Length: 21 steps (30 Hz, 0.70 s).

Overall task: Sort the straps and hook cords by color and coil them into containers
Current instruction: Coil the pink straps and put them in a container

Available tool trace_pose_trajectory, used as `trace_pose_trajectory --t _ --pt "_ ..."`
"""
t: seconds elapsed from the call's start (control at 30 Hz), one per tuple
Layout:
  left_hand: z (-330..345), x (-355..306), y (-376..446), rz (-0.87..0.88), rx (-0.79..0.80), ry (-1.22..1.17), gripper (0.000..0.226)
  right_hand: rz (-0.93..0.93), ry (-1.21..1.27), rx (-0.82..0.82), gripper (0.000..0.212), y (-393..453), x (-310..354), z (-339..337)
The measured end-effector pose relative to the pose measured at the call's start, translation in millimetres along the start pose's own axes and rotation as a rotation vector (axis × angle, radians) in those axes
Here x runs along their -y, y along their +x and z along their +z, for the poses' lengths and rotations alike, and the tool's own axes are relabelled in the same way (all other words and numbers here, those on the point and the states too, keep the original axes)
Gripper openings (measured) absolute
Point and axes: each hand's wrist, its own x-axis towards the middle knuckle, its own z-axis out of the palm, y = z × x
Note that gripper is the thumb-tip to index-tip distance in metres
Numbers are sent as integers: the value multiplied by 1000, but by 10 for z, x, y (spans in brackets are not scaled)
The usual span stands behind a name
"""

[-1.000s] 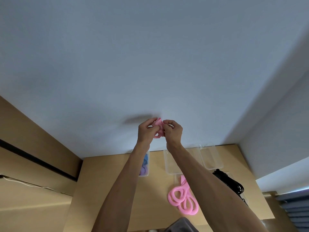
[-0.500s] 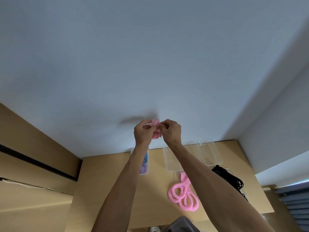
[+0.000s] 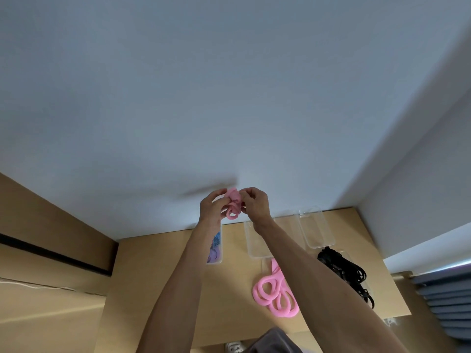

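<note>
Both arms are stretched out above the far edge of the wooden table (image 3: pixel 165 289). My left hand (image 3: pixel 211 206) and my right hand (image 3: pixel 254 203) together pinch a small pink strap (image 3: pixel 233 203), wound into a tight coil with loops hanging below. A second, longer pink strap (image 3: pixel 274 294) lies in loose loops on the table under my right forearm. A tangle of black cords (image 3: pixel 346 273) lies to its right. A clear container (image 3: pixel 216 248) at the back holds blue and purple cords.
Two clear containers, the middle one (image 3: pixel 251 243) and the right one (image 3: pixel 316 226), stand by the wall. A white wall rises behind the table. A white cable (image 3: pixel 38 286) runs along the wooden panel at left. A window blind (image 3: pixel 446 301) is at the right.
The hands have stayed raised together while turning the pink strap; more loops now hang from the coil. The view has shifted slightly.
</note>
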Motion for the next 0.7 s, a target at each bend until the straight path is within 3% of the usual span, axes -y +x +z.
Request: trace_pose_trajectory --t 0.13,0.3,0.5,0.7 --pt "156 73 10 -13 -76 -68 39 25 -47 32 27 -53 -202 10" --pt "196 97 40 -67 4 -61 60 62 -18 -23 31 -39 -314 -46" --pt "169 159 166 -76 -78 72 18 123 -59 -89 31 90 -402 -211" --pt "273 535 339 -33 -99 308 12 214 -38 -207 47 183 -649 -279"
